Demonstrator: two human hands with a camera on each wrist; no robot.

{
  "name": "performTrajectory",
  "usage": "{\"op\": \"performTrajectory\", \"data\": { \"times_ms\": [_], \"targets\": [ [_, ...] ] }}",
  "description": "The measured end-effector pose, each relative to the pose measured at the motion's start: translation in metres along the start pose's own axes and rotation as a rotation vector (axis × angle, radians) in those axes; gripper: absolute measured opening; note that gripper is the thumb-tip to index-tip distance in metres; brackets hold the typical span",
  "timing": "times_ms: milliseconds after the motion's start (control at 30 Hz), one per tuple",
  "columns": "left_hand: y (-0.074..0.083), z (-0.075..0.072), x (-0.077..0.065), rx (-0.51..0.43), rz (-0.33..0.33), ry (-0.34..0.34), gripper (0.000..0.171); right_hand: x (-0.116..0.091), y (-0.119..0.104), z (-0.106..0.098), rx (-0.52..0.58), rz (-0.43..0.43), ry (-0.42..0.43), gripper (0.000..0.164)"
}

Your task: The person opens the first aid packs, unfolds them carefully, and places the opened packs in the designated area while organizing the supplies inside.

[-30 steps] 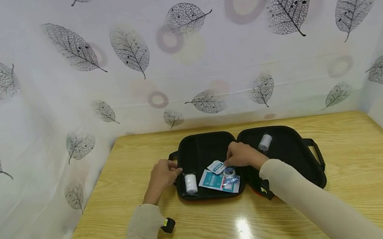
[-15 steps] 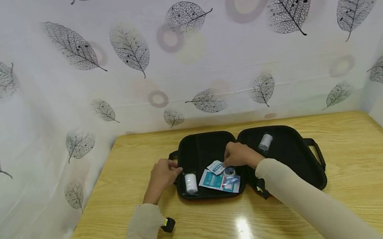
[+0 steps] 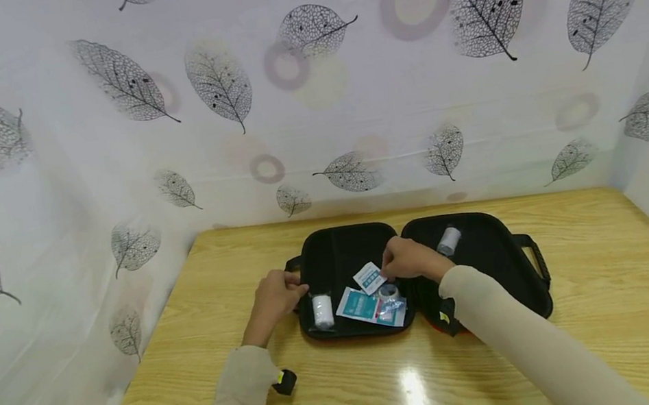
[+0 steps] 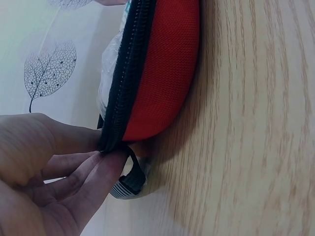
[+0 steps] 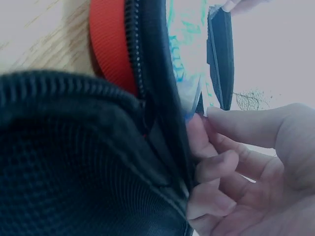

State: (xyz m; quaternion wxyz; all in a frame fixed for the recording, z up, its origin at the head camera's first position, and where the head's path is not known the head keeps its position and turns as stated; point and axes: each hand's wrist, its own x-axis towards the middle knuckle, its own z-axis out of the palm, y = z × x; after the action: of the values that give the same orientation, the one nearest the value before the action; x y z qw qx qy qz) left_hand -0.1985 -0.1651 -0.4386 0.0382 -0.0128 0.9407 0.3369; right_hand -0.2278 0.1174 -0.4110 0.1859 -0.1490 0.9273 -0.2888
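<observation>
An open black case [image 3: 482,263] with a red outer shell [image 4: 165,73] lies flat on the wooden table [image 3: 612,300]. My left hand [image 3: 292,292] pinches the case's left rim by the zip [image 4: 109,146]. My right hand [image 3: 386,268] pinches a small white packet [image 3: 369,277] and holds it tilted just above the left half. Below it lie a white gauze roll [image 3: 322,311], a teal packet [image 3: 356,305], a tape roll [image 3: 388,290] and clear sachets [image 3: 391,312]. A white roll [image 3: 448,240] sits in the right half. In the right wrist view my fingers [image 5: 216,167] curl at the case's edge by teal-printed packets [image 5: 184,44].
Leaf-patterned white sheets [image 3: 309,94] close in the table at the back and both sides. The case has a black handle [image 3: 534,256] at its right end and another [image 4: 130,179] under my left fingers. A small black device [image 3: 285,381] sits at my left wrist.
My right hand has raised the small white packet a little and tilted it up off the other items. My left hand has stayed on the case's rim.
</observation>
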Motion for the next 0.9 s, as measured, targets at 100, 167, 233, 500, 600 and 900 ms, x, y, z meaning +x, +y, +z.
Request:
{"op": "performTrajectory", "data": {
  "times_ms": [100, 167, 233, 500, 600, 900],
  "targets": [
    [0.000, 0.000, 0.000, 0.004, 0.001, 0.002, 0.026, -0.001, 0.004, -0.003, 0.030, -0.017, 0.018, 0.012],
    [0.000, -0.001, 0.000, 0.005, 0.006, 0.004, 0.026, -0.002, 0.007, -0.006, 0.050, -0.030, 0.030, 0.013],
    [0.001, -0.001, -0.001, 0.004, 0.008, 0.006, 0.026, -0.003, 0.009, -0.009, 0.075, -0.033, 0.038, 0.014],
    [0.002, 0.000, 0.000, 0.006, 0.008, 0.006, 0.026, -0.009, 0.024, -0.026, 0.148, -0.036, 0.073, 0.015],
    [0.001, 0.001, 0.000, 0.009, 0.004, 0.003, 0.026, -0.013, 0.033, -0.034, 0.175, -0.018, 0.077, 0.016],
    [0.001, 0.000, 0.000, 0.012, -0.001, 0.000, 0.027, -0.038, 0.063, -0.063, 0.203, 0.046, 0.114, 0.018]
  ]
}}
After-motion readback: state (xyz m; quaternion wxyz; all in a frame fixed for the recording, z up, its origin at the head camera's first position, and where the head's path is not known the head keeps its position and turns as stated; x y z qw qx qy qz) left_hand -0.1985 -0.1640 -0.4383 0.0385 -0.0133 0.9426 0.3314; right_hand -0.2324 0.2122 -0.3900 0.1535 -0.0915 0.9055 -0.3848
